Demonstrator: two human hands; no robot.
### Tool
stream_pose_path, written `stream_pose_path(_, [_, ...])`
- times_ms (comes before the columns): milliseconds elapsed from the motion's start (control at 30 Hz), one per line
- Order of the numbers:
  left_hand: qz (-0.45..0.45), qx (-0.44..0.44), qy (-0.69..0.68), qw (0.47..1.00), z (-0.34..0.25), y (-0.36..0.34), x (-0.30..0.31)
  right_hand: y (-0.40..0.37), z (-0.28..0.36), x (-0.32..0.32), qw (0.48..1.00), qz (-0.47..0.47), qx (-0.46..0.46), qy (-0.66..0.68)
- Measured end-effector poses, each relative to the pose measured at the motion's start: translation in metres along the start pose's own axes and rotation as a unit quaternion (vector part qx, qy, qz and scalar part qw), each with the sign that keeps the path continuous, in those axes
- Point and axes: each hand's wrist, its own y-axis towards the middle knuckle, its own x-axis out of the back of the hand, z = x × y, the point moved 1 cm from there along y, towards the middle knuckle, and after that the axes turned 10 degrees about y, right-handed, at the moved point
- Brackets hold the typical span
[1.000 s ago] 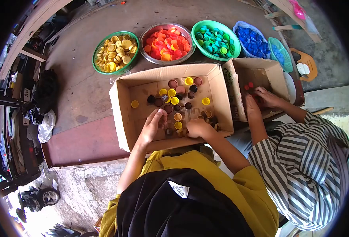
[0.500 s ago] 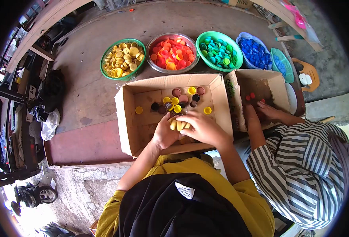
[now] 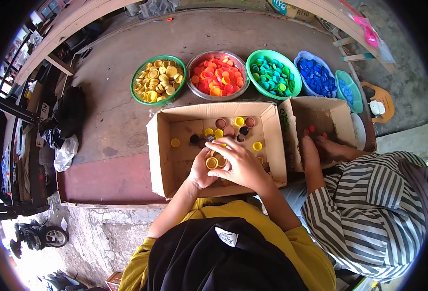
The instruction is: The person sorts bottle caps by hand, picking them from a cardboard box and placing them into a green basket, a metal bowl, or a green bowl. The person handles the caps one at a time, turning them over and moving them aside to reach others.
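Mustard-yellow bottle caps (image 3: 212, 163) are bunched between my two hands, over the near part of a large cardboard box (image 3: 161, 155). My left hand (image 3: 201, 170) cups them from the left, palm up. My right hand (image 3: 243, 164) curves over them from the right, fingers bent around the bunch. Loose caps lie on the box floor beyond my fingers: bright yellow ones (image 3: 239, 121), brownish-red ones (image 3: 220, 123) and black ones (image 3: 244, 130). A single yellow cap (image 3: 175, 142) sits apart on the left. My hands hide some caps beneath them.
Behind the box stand a green basket (image 3: 134, 87) of mustard caps, a metal bowl (image 3: 191, 87) of red ones, a green basket (image 3: 298, 85) of green ones and blue baskets (image 3: 298, 57). At right, a co-worker's hands (image 3: 315, 148) are in a smaller cardboard box (image 3: 347, 114) with red caps.
The caps in my hands have turned so their round faces show, and my right hand's fingers have lifted and arched over them. The whole view has shifted slightly, with the table lower in it.
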Motion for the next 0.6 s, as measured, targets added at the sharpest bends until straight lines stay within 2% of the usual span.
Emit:
stream_pose_path(33, [0.028,0.003,-0.011,1.000,-0.001,0.001,0.003,0.001,0.004,0.005,0.995,0.034,-0.083,0.039])
stream_pose_path(67, [0.056,0.004,-0.021,0.998,-0.003,0.003,0.007,-0.001,-0.001,0.004,0.997,-0.002,-0.068,0.037])
stream_pose_path(133, [0.034,0.020,-0.080,0.996,-0.007,0.004,0.014,-0.008,-0.012,0.002,0.996,-0.046,-0.064,0.052])
stream_pose_path(233, [0.016,-0.019,-0.150,0.988,-0.033,0.000,0.008,-0.018,-0.022,0.002,0.990,-0.084,-0.086,0.066])
stream_pose_path(267, [0.003,-0.048,-0.131,0.990,-0.047,-0.001,0.009,-0.027,-0.032,-0.004,0.988,-0.089,-0.112,0.062])
stream_pose_path(333, [-0.024,-0.104,-0.107,0.989,-0.079,0.000,0.009,-0.038,-0.043,-0.010,0.990,-0.092,-0.103,0.026])
stream_pose_path(400, [0.010,-0.168,-0.009,0.986,-0.120,0.008,0.013,-0.051,-0.053,-0.020,0.983,-0.071,-0.160,0.048])
stream_pose_path(467, [-0.069,-0.237,0.045,0.968,-0.162,0.020,0.012,-0.058,-0.061,-0.028,0.988,-0.057,-0.139,0.043])
stream_pose_path(533, [-0.075,-0.304,0.129,0.941,-0.207,0.037,0.026,-0.061,-0.059,-0.030,0.989,-0.034,-0.143,0.023])
stream_pose_path(600, [-0.182,-0.355,0.250,0.882,-0.245,0.052,0.042,-0.057,-0.059,-0.029,0.990,-0.029,-0.141,0.011])
